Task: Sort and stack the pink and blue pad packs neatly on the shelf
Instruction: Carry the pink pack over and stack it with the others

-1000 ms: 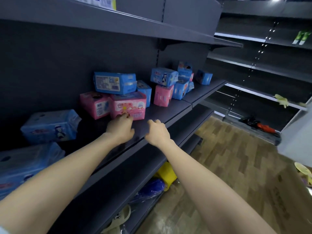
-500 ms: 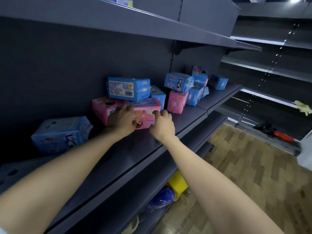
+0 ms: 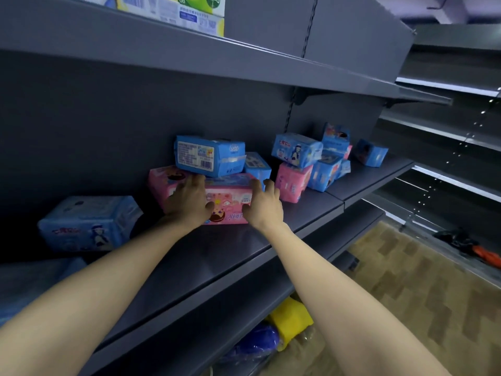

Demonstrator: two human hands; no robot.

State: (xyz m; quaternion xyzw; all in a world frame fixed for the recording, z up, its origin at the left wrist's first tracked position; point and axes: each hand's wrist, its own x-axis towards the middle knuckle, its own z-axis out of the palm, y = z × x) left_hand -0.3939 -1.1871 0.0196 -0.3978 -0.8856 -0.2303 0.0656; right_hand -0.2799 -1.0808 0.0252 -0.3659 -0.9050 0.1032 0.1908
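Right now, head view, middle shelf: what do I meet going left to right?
Big blue pack → left hand → front pink pack → right hand → upright pink pack → lone blue pack at the far end.

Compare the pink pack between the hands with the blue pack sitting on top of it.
The pink pack shows a cartoon print on its front; the blue pack shows a barcode and small print. The pink pack sits on the shelf; the blue pack rests on top of it. The left hand and right hand hold the pink pack; neither grips the blue pack. Both lie lengthwise.
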